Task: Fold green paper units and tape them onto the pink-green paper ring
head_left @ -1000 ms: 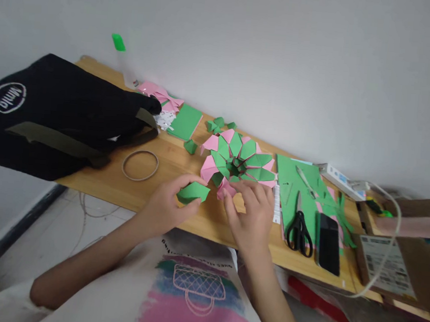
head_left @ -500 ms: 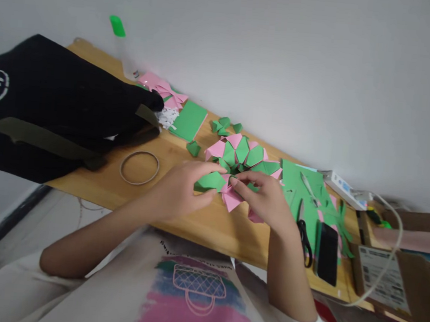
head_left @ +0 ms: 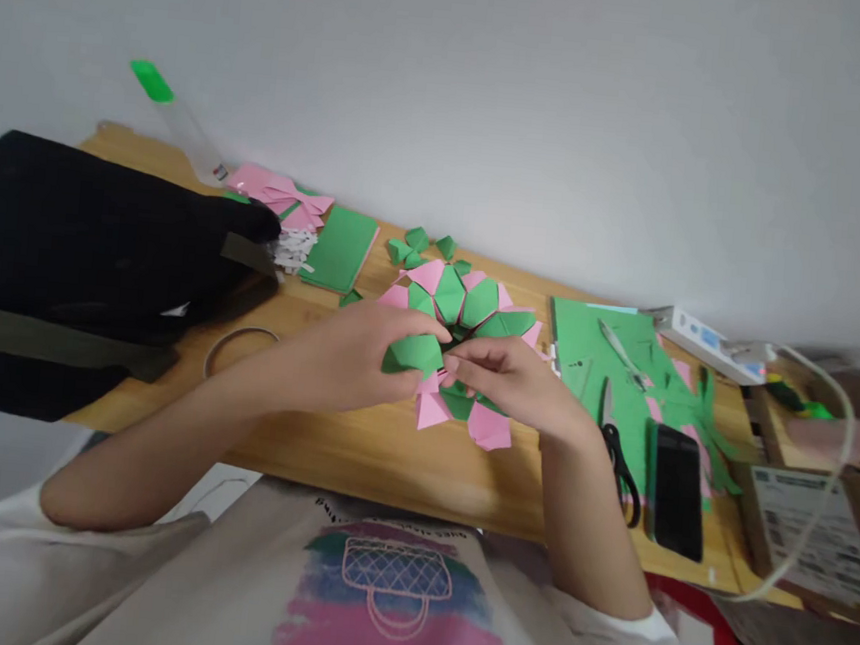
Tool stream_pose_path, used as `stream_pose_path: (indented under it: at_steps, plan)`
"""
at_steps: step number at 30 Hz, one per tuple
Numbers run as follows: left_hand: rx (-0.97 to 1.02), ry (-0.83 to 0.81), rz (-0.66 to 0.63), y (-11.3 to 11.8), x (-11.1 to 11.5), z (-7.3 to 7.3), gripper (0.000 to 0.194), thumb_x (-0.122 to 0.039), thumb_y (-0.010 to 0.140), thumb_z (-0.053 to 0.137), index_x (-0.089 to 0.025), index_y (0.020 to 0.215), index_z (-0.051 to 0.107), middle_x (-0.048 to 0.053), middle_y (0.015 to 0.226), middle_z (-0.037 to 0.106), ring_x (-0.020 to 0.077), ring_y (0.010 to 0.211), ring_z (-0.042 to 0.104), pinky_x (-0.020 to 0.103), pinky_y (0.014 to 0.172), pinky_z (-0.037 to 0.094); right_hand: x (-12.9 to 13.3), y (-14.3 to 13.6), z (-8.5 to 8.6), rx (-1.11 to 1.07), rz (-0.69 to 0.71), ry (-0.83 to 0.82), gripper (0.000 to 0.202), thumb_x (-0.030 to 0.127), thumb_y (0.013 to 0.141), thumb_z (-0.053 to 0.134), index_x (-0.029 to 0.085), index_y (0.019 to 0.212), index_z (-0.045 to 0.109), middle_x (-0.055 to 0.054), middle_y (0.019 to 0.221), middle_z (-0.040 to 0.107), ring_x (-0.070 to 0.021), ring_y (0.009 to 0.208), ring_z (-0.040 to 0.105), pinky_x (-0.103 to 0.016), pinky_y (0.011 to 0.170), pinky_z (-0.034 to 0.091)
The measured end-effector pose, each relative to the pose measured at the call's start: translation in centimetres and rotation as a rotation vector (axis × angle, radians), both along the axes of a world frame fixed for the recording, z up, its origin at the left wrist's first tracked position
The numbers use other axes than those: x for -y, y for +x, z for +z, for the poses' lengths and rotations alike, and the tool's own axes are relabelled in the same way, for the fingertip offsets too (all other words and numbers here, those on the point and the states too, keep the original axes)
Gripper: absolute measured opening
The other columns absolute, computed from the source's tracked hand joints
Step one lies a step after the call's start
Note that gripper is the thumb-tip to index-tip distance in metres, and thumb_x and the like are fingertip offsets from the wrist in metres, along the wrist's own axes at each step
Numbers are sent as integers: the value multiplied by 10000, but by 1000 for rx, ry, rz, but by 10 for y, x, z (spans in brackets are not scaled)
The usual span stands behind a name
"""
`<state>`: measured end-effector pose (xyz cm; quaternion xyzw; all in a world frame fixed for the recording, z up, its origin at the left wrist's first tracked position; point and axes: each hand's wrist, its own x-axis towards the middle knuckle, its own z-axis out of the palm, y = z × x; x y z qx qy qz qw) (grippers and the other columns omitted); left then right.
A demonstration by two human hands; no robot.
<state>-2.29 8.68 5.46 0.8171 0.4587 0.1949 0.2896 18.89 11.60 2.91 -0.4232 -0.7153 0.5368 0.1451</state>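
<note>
A ring of folded green and pink paper pieces lies on the wooden table in front of me. At its near left side, my left hand grips a green folded paper piece between thumb and fingers. My right hand is closed in a pinch at the ring's inner edge, beside that green piece. Its fingertips touch the paper, though the exact bit between them is hidden. Pink points of the ring stick out below both hands.
Loose green folded pieces and a stack of green paper are behind the ring. To the left are a black bag, a tape ring and a clear bottle. Scissors, a phone and a power strip are right.
The camera view has shifted. My right fingers have drawn closer together at the ring's inner edge, and more of the near pink points shows. My left hand keeps its grip on the green piece.
</note>
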Motion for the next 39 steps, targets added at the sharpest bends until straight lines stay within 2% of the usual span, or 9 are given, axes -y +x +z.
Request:
stream_pose_path:
  at_steps: [5,11,17,23,27,31,34,36,39]
  plan:
    - [-113,-78,-49,7,-8,16,213,-267,835,511,-212,886,710,-49,721,648,122,664,523,223,603,354,0,5,-9,-54,4,-19,309,382,891,560,164,723,702,0,637,636,-98,554,496,-252,540,375]
    - [-206,-167,-88,20,-17,28,124,-215,778,577,-195,748,696,-37,699,648,102,560,481,224,555,342,2,7,-11,-87,-1,11,295,336,891,537,172,701,693,5,624,628,-96,547,482,-246,535,375]
    - [-215,-193,-69,26,-18,29,243,-281,779,594,-181,948,738,21,783,702,170,630,568,268,601,386,2,9,-12,-80,12,61,292,293,895,514,172,694,688,18,598,601,-92,538,476,-238,522,358]
    - [-218,-219,-81,26,-17,27,262,-316,768,582,-204,943,741,-4,634,645,155,509,505,272,547,368,3,10,-14,-111,10,55,293,296,890,518,170,693,693,4,643,648,-96,555,504,-243,536,380]
    - [-171,-203,-14,24,-18,26,281,-339,726,645,-239,966,752,-3,722,683,186,639,574,263,590,398,4,10,-13,-118,12,45,298,318,889,519,167,696,690,2,640,643,-102,565,509,-250,545,384]
    - [-43,-292,54,17,-15,27,337,-334,691,701,-249,1015,742,-13,749,685,188,681,601,248,599,436,6,9,-11,-119,5,58,297,334,889,523,163,704,679,14,621,618,-97,551,491,-245,525,366]
    - [190,-441,83,10,-7,22,378,-327,717,697,-252,1087,707,-10,787,698,176,647,630,256,578,481,13,8,-10,-145,-66,149,231,310,883,548,171,766,691,9,680,657,-105,591,536,-246,539,398]
    - [385,-500,141,6,1,17,399,-304,723,703,-266,1120,691,2,874,711,171,671,649,259,576,510,21,8,-8,-224,-150,264,134,263,865,593,195,911,699,6,769,696,-119,675,593,-255,597,455]
    - [619,-549,188,6,14,11,356,-243,700,717,-272,1055,723,3,915,717,156,716,656,239,585,510,35,8,-2,-426,-198,381,289,185,852,635,251,1133,646,6,867,718,-135,789,644,-289,704,521]
